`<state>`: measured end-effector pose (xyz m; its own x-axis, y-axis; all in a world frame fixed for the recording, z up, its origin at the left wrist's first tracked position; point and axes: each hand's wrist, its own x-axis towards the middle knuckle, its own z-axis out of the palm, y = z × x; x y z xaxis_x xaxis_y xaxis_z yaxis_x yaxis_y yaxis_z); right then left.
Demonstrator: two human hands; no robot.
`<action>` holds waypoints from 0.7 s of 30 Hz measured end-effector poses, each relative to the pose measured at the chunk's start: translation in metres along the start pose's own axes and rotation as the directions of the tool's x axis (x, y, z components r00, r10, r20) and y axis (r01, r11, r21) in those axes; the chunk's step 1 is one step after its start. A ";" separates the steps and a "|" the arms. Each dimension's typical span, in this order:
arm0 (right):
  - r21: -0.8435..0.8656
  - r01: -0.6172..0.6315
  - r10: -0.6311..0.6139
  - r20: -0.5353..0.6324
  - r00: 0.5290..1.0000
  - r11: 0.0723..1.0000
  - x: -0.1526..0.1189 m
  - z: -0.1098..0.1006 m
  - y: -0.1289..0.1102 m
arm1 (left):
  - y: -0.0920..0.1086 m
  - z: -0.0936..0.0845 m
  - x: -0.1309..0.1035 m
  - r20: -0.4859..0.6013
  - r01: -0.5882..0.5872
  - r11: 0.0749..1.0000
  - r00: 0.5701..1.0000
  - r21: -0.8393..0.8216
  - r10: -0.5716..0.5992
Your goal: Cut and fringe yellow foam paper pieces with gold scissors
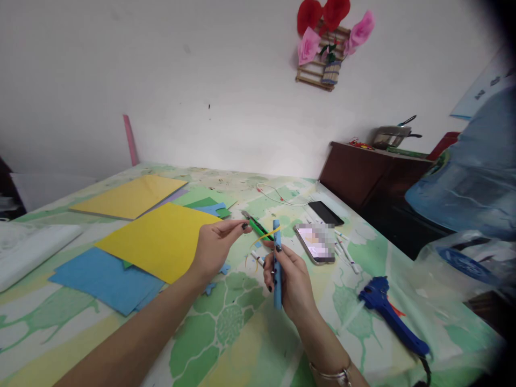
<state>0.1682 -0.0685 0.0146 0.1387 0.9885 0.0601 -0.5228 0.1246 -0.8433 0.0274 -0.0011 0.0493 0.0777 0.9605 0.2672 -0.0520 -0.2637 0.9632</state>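
Note:
My right hand (291, 271) is wrapped round a slim blue tube (277, 290) with dark dots along it, resembling a flute, held upright above the table. Near its top a thin yellow strip (266, 235) crosses the tube, one end hanging in a loose curve. My left hand (220, 244) is to the left of the tube, thumb and finger pinched together; whatever is between them is too small to make out. Behind the hands lies a green utility knife (258, 227). Small blue paper scraps (209, 288) rest below the left hand.
Yellow sheets (153, 242) and blue sheets (105, 279) lie at left, with a yellow pad (133, 199) behind. To the right are a lit phone (312, 244), a black phone (326, 212), white sticks (346, 255) and a blue glue gun (393, 317). A large water bottle (467, 156) stands far right.

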 end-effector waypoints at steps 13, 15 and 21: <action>0.135 -0.138 0.095 0.287 0.953 0.981 -0.004 0.000 -0.005 | -0.015 -0.004 0.012 0.012 -0.114 0.993 0.993 -0.026 0.114; 0.146 -0.148 0.099 0.301 0.948 0.978 -0.004 0.000 -0.005 | -0.016 -0.002 0.011 0.036 -0.124 0.992 0.992 -0.028 0.125; 0.164 -0.158 0.104 0.299 0.949 0.974 -0.005 0.004 -0.007 | -0.011 0.001 0.002 0.129 -0.201 0.971 0.974 0.130 0.185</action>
<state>0.1677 -0.0740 0.0224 -0.1741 0.9763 0.1286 -0.6687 -0.0213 -0.7432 0.0288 0.0038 0.0388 0.1946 0.8756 0.4422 0.0630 -0.4610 0.8852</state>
